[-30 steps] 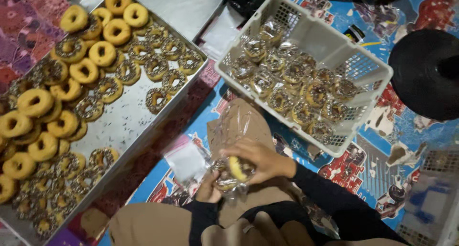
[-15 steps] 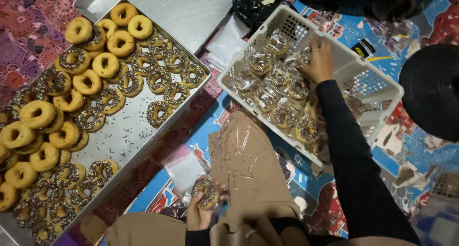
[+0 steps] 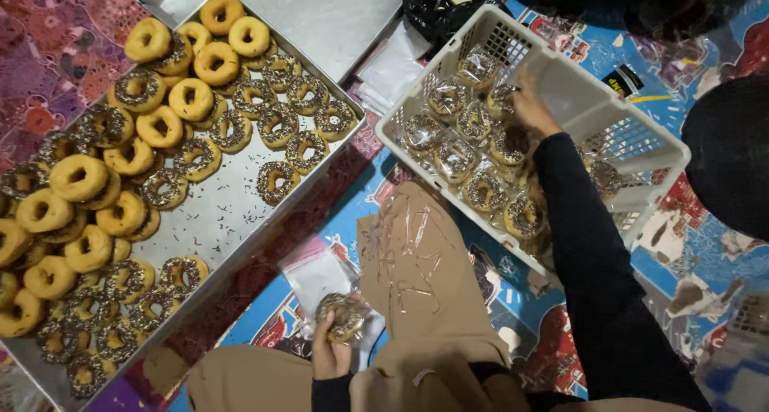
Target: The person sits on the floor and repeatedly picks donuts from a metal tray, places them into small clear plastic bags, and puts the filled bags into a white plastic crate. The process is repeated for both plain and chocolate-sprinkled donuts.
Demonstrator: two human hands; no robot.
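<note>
Doughnuts fill most of the head view. The left hand is at the bottom middle of the frame. Its fingers are closed around a wrapped doughnut with dark sprinkles, held just above a small stack of clear plastic bags that lies on the colourful mat.

The right hand is in the upper middle of the frame, at the end of a long black sleeve. It reaches into the white plastic basket. Its fingers are spread loose over the bagged doughnuts inside, and it does not seem to grip any one of them. The basket is partly full, and its upper right part is bare.

A big metal tray takes up the left side of the frame. Plain yellow doughnuts and sprinkled doughnuts sit on it in rows, some piled on top of others. Loose sprinkles lie on the bare metal.

A black plastic bag sits at the top middle, just beside the basket.
</note>
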